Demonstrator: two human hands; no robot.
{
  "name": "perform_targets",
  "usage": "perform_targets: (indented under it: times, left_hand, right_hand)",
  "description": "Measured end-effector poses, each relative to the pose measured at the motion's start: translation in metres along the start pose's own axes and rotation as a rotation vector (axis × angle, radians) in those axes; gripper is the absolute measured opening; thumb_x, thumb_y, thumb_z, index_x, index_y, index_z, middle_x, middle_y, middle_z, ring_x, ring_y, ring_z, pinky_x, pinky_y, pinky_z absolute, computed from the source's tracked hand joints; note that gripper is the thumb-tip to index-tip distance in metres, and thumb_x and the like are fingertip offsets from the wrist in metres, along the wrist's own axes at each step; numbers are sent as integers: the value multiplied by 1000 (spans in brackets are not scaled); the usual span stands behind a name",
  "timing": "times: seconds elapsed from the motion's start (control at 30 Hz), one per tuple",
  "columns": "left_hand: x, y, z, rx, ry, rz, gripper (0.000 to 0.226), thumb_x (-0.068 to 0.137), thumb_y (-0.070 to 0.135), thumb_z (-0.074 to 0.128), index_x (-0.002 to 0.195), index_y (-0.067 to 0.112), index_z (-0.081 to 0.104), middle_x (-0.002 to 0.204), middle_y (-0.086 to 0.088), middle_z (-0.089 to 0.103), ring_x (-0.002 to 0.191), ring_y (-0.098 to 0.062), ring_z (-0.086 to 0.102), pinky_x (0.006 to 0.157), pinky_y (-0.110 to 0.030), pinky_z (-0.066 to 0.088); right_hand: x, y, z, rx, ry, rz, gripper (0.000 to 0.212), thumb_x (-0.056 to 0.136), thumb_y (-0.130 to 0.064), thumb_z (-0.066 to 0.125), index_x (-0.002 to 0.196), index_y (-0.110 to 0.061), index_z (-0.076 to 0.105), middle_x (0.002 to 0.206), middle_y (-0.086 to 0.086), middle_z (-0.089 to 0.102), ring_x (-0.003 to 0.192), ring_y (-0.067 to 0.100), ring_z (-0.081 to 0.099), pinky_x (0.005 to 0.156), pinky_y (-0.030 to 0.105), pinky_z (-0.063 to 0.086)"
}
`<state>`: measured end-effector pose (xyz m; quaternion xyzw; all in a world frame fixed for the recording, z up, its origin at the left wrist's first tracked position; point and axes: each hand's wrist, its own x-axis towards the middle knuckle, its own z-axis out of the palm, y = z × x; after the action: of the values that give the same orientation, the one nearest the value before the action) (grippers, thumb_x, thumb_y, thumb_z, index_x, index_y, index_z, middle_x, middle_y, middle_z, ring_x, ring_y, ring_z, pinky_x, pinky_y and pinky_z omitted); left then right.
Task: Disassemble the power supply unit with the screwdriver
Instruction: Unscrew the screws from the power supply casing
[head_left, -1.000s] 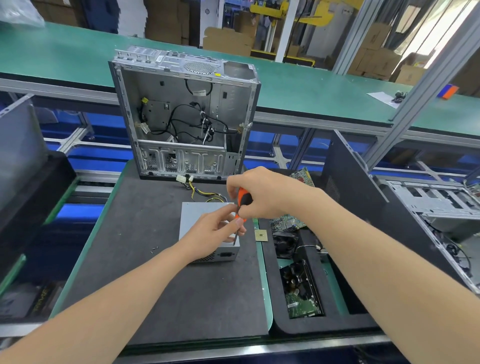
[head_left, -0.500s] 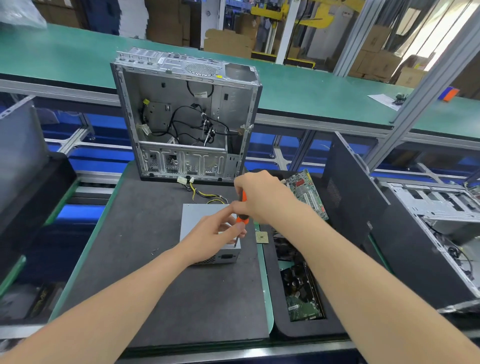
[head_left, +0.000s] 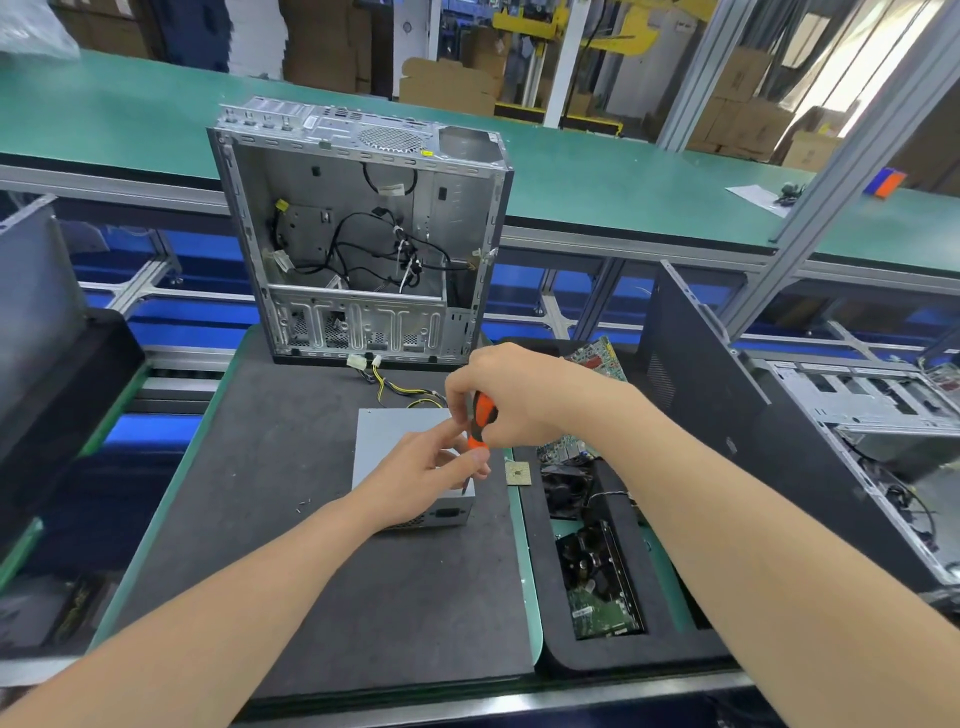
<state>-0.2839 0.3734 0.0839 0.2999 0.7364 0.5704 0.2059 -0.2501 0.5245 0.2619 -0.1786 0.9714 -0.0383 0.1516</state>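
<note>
Both bare forearms reach forward and converge at the middle. The right hand (head_left: 511, 395), knuckles up, curls its fingers around the screwdriver (head_left: 482, 418) handle. The left hand (head_left: 415, 478) lies just below it, thumb and fingertips pinching the tool's lower end.

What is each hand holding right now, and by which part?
The right hand grips the screwdriver by its orange handle; the left hand pinches its shaft just below the handle.
</note>
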Motion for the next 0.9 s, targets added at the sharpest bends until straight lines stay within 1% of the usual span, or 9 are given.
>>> perform_targets:
  times: [0.07, 0.17, 0.27, 0.33, 0.47, 0.6, 0.67, 0.77, 0.9]
  left_hand:
    - [0, -1, 0, 0, 7, -9, 23, 96, 58, 62, 116, 46, 64, 104, 5, 78, 99, -18, 74, 93, -47, 61]
    - [1, -1, 0, -11, 19, -23, 22, 95, 59, 61, 112, 47, 66, 102, 6, 78, 98, -17, 74, 93, -48, 61]
    - [1, 1, 1, 5, -4, -2, 36, 96, 59, 58, 129, 45, 60, 101, 6, 76, 97, -18, 74, 93, -47, 61]
    - [1, 3, 1, 5, -10, 5, 39, 95, 59, 58, 131, 45, 58, 101, 6, 76, 98, -18, 74, 93, -48, 61]
    - [-1, 4, 1, 6, -4, 10, 36, 96, 58, 59, 131, 54, 56, 100, 7, 76, 98, -15, 74, 94, -48, 60]
    - [-3, 6, 0, -65, 12, 16, 41, 94, 56, 61, 134, 48, 58, 103, 2, 76, 102, -20, 74, 93, -47, 61]
    - [-3, 7, 0, -88, 24, 17, 39, 94, 55, 61, 132, 44, 60, 104, 0, 76, 104, -20, 74, 92, -47, 62]
    - [-2, 9, -1, -90, 34, 12, 31, 94, 56, 63, 123, 46, 63, 105, 0, 77, 103, -20, 74, 91, -48, 62]
    - [-1, 9, 0, -65, 38, 8, 20, 94, 54, 64, 113, 48, 66, 103, 2, 78, 101, -18, 75, 90, -46, 62]
  right_hand:
    - [-2, -1, 5, 17, 94, 25, 26, 86, -45, 66, 106, -29, 61, 100, -6, 50, 96, 17, 53, 78, 38, 51]
    - [5, -7, 14, -140, 340, 203, 51, 87, -72, 49, 95, -22, 53, 94, -4, 50, 89, 21, 52, 67, 36, 43]
    - [13, -15, 19, -253, 421, 525, 70, 94, -77, 28, 75, -13, 46, 71, 1, 47, 59, 22, 44, 53, 31, 31]
    - [16, -15, 21, -157, 350, 597, 69, 97, -73, 29, 71, -11, 45, 68, 3, 44, 59, 23, 46, 54, 31, 36]
    - [16, -11, 11, 67, 183, 444, 48, 98, -51, 51, 72, -11, 46, 68, 5, 52, 56, 22, 53, 61, 32, 49]
    - [12, -3, 0, 0, 72, 229, 23, 91, -35, 66, 83, -16, 56, 76, 2, 55, 55, 20, 51, 51, 28, 40]
    - [9, 3, -4, 23, 43, 122, 10, 84, -23, 69, 85, -20, 60, 79, -1, 59, 67, 24, 59, 54, 32, 47]
    - [7, 9, -5, -15, -22, -66, 16, 81, -18, 73, 90, -24, 62, 87, -8, 53, 87, 19, 56, 65, 35, 50]
    - [9, 13, -1, -51, -26, -152, 21, 80, -25, 78, 88, -30, 60, 95, -9, 47, 85, 4, 46, 69, 29, 47]
